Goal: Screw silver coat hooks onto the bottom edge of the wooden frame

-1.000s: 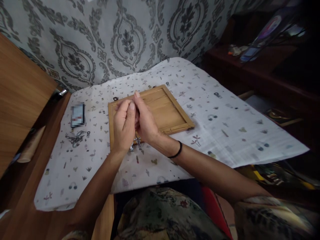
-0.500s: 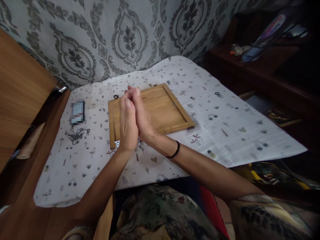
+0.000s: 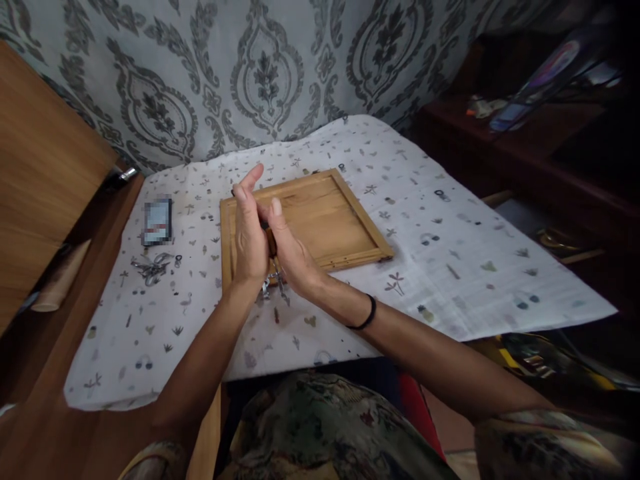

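Grip — left palm [image 3: 250,243], right palm [image 3: 296,259], narrow brown piece [image 3: 272,243] between, framed wooden panel [image 3: 325,217] beneath

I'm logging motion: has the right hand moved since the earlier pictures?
Yes. The right hand has drawn toward the person: its thumb tip, earlier overlapping the far edge of the wooden panel, now shows short of it.

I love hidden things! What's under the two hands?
Under the left hand and right hand are the board and, by its near edge, shiny metal bits. Whatever the hands cover can't be seen, including part of that edge.
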`<state>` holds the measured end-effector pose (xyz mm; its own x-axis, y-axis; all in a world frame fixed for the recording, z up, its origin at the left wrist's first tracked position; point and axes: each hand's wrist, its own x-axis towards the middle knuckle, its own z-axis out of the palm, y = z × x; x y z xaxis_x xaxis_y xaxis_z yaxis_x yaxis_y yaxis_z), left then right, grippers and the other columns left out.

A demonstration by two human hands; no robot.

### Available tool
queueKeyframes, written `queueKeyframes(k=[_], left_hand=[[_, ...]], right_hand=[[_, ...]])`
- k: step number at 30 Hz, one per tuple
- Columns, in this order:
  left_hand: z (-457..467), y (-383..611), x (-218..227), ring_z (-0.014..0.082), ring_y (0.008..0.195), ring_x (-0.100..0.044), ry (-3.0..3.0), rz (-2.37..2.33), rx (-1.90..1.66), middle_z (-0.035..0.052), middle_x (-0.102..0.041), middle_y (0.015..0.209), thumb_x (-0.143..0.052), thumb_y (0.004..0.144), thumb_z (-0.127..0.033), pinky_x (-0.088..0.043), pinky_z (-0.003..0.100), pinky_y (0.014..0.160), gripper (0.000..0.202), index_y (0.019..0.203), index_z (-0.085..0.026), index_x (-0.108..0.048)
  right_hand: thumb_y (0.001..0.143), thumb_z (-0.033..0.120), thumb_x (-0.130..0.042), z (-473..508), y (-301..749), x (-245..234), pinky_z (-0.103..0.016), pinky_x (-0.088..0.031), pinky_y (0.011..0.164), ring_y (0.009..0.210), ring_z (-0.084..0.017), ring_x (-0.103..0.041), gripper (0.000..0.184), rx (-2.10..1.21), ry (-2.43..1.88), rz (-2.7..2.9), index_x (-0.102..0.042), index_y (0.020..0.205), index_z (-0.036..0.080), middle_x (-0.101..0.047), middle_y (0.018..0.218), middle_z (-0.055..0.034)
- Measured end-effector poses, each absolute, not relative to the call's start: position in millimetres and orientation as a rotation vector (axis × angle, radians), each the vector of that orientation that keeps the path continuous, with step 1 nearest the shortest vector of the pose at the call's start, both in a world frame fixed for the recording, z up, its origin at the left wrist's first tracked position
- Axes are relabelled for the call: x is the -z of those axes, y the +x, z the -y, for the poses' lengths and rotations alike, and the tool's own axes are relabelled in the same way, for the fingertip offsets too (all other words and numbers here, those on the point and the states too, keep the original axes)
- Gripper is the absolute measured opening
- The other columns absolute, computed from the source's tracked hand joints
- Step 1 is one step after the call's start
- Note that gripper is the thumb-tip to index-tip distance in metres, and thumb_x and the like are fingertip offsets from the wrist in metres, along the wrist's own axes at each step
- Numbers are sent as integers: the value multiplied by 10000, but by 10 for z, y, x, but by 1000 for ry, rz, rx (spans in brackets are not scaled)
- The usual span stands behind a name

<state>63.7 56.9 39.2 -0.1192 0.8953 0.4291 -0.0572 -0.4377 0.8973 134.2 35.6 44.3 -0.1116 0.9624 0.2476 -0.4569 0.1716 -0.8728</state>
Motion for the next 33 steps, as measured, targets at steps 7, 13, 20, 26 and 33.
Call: queueKeyframes(k=[7,13,20,26,33], left_hand=[[-404,679,-424,234,1550,-392,1599,-1181,-1565,17,-550,1557,-152,1001,-758,-380,390,1258,729,1370,-341,-621],[-495,654,-448,292,1530,-405,1667,-1140,-1623,62,-603,1454,-148,1002,-748,-376,453,1258,740,1395,-301,-589],[-574,593,-399,253,1442,-499,1633,-1180,-1707,67,-635,1405,-136,1030,-723,-344,465,1251,714,1291,-267,-620],[-582,502,-331,224,1308,-606,1575,-1126,-1695,71,-700,1288,-152,1048,-714,-465,430,1138,672,1154,-253,-630],[-488,215,-147,239,1154,-679,1487,-912,-1296,78,-725,1177,-375,1039,-668,-564,366,958,551,1130,-222,-684]], right_hand=[[998,772,-292,-389,1329,-391,-513,-131,1342,1632,-307,-211,799,-1266,-737,1224,-470,1593,269,-489,1616,-33],[1009,762,-205,-269,1375,-393,-462,-135,1351,1634,-276,-215,817,-1243,-736,1360,-421,1626,271,-490,1629,-32],[1023,697,-369,-200,1486,-246,-460,-278,1307,1512,-249,-451,681,-1124,-747,1481,-566,1512,264,-593,1541,-75],[1017,584,-536,-250,1735,-273,-386,-543,1015,1060,-219,-698,460,-1015,-714,1690,-737,1210,218,-766,1123,-76],[998,348,-641,-356,1896,-390,-337,-573,799,893,-185,-693,256,-826,-708,1877,-732,1216,250,-783,1137,-57]])
